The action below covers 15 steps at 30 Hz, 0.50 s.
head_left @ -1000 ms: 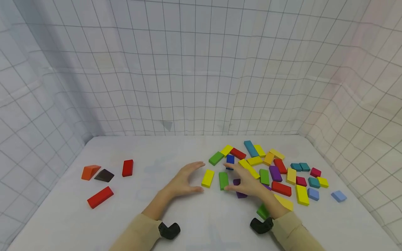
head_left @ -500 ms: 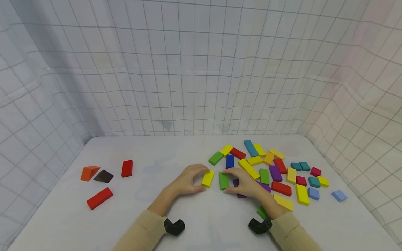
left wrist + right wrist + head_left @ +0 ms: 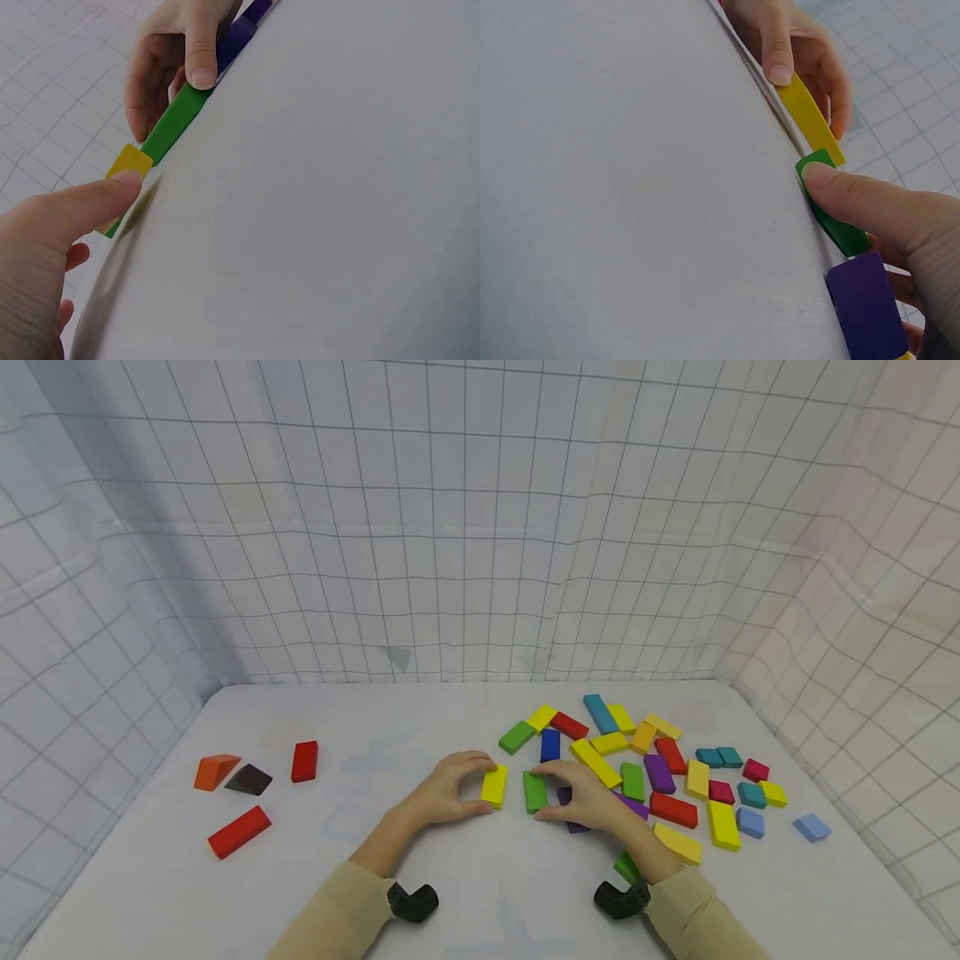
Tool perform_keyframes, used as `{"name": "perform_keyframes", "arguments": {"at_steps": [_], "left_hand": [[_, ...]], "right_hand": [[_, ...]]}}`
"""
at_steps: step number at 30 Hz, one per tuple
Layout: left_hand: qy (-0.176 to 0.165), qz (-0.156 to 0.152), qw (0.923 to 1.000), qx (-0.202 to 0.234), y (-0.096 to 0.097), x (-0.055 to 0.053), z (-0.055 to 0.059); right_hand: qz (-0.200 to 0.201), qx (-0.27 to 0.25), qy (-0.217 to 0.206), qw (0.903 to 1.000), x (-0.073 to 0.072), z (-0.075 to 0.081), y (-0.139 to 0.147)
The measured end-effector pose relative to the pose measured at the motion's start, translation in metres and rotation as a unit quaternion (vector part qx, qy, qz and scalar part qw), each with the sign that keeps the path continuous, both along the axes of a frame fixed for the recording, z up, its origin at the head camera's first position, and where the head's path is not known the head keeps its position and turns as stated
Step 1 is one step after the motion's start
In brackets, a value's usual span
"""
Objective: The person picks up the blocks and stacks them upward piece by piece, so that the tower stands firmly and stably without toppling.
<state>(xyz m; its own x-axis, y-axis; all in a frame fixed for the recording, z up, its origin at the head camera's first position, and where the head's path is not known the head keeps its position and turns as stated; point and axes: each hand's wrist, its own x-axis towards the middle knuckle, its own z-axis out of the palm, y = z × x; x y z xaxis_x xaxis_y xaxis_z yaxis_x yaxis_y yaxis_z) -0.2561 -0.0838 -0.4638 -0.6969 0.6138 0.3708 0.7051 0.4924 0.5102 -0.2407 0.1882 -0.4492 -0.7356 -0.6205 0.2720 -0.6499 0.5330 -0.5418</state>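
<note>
My left hand (image 3: 442, 792) pinches a yellow rectangular block (image 3: 494, 786) by its two short ends, thumb at the near end and fingers at the far one. To the right of it my right hand (image 3: 592, 797) pinches a green block (image 3: 536, 792) in the same way. The two blocks lie flat, side by side, a small gap apart. In the left wrist view the left thumb presses the end of the yellow block (image 3: 130, 159). In the right wrist view the right thumb presses on the green block (image 3: 844, 229). A purple block (image 3: 866, 307) lies close beside it, partly under the right hand.
Many coloured blocks spread over the right side of the white table (image 3: 465, 877), among them a blue block (image 3: 551, 745) and a long yellow block (image 3: 596, 763). At left lie an orange wedge (image 3: 216, 772), a dark block (image 3: 249, 779) and two red blocks (image 3: 240, 832). Gridded cloth (image 3: 480, 568) surrounds the table.
Both hands have closed from spread fingers onto the yellow and green blocks. The yellow block has since shifted slightly left and straightened a little; the green one has barely moved.
</note>
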Motion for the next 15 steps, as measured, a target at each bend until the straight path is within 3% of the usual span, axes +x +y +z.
{"name": "perform_keyframes", "arguments": {"at_steps": [11, 15], "left_hand": [[0.007, 0.018, 0.9988, 0.045, -0.033, 0.006, -0.001], [0.002, 0.028, 0.998, 0.056, -0.045, 0.01, -0.001]], "right_hand": [[-0.011, -0.023, 0.017, 0.9995, 0.002, 0.005, -0.017], [-0.008, -0.038, -0.004, 0.9992, 0.004, 0.01, -0.034]]}}
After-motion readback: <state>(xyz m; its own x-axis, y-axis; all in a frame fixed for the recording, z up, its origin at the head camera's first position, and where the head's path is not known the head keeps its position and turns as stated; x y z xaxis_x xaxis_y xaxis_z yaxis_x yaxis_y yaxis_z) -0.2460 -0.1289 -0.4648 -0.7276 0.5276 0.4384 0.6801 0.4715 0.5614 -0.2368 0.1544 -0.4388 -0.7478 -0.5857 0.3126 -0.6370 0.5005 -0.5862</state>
